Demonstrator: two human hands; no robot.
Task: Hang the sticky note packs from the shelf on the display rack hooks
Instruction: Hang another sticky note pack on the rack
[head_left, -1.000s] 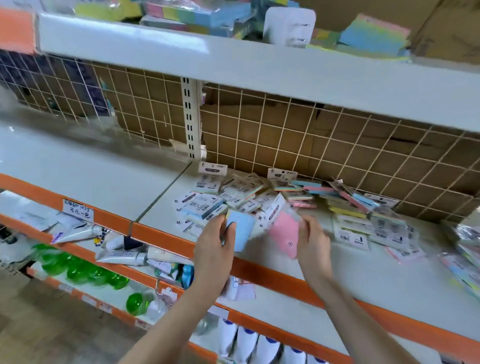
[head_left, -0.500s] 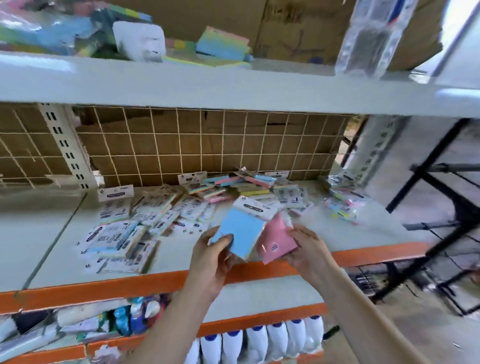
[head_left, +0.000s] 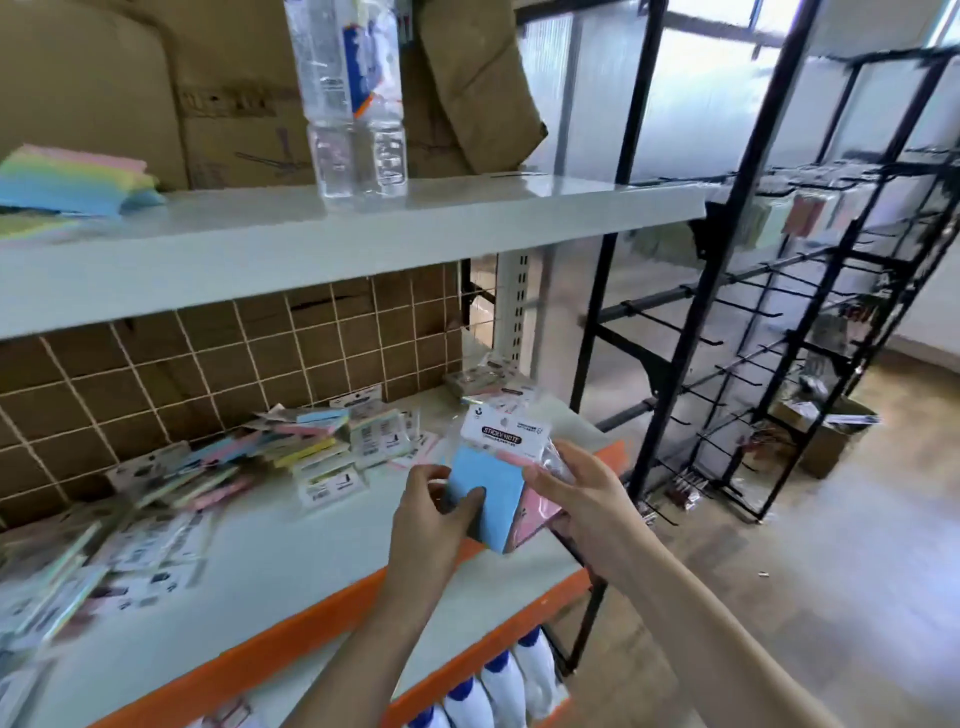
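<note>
My left hand grips a blue sticky note pack with a white header card, held up in front of the shelf edge. My right hand pinches a pink sticky note pack that lies partly behind the blue one. Several more packs are strewn across the grey shelf. The black display rack stands to the right with many bare hooks; a few packs hang near its top.
A water bottle and cardboard boxes stand on the upper shelf, with stacked coloured pads at left. White bottles line the shelf below. A cardboard box sits on the floor by the rack.
The view has swung right, bringing the black rack into sight. Both hands still hold their packs, carried rightwards along the shelf edge and now closer together.
</note>
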